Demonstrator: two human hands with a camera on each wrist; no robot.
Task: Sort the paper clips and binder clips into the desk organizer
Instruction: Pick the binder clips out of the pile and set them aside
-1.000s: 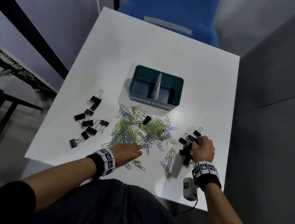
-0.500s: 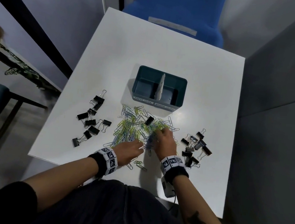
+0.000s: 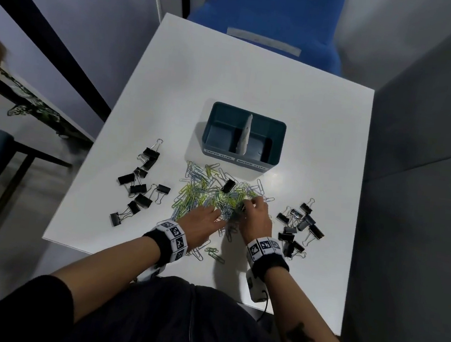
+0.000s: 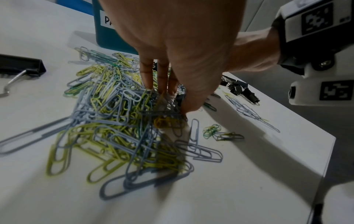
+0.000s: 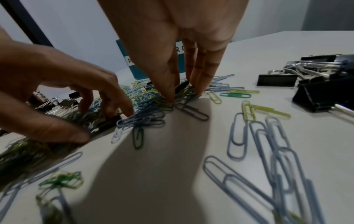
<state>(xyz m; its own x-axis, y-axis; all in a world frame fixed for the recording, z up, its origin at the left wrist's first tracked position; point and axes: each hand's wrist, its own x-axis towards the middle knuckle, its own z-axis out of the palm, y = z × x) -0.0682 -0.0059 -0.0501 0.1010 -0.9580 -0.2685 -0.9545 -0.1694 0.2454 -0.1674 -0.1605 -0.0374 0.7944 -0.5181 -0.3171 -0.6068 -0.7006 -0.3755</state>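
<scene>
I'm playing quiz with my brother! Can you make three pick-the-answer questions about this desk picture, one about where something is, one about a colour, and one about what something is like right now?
1. Where does the lone binder clip lie?
A. inside the organizer
B. on top of the paper clip pile
C. on the chair

2. What colour is the desk organizer?
A. red
B. white
C. dark teal

3. What is in the organizer right now?
A. no clips
B. lots of paper clips
C. only binder clips

Answers:
1 B, it sits among the coloured paper clips in the head view.
2 C, its walls are dark teal with white labels.
3 A, both sides of its divider show a bare floor.
</scene>
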